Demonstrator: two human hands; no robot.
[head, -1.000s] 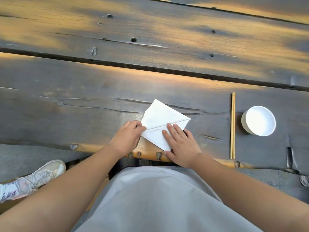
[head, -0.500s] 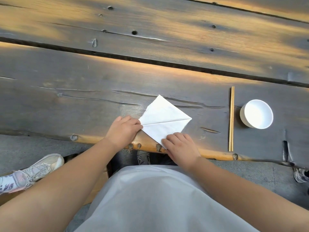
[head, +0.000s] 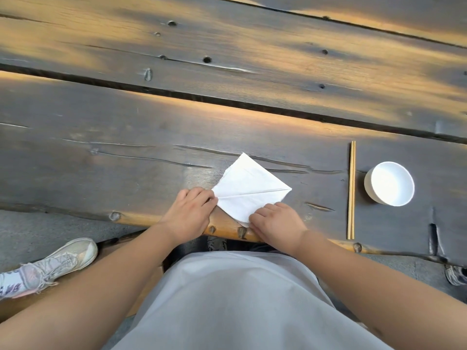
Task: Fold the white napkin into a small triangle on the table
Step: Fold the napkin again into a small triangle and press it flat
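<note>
The white napkin (head: 249,190) lies between the hands, left (head: 190,213) and right (head: 276,224) each pinching a corner.

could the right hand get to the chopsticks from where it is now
Probably yes: the right hand sits on the napkin's near corner, and only bare table shows between it and the chopsticks.

The desk (head: 126,160) lay bare to the left of and beyond the napkin (head: 249,190). On the right, chopsticks (head: 351,190) and a white bowl (head: 389,183) stood in the way.
</note>
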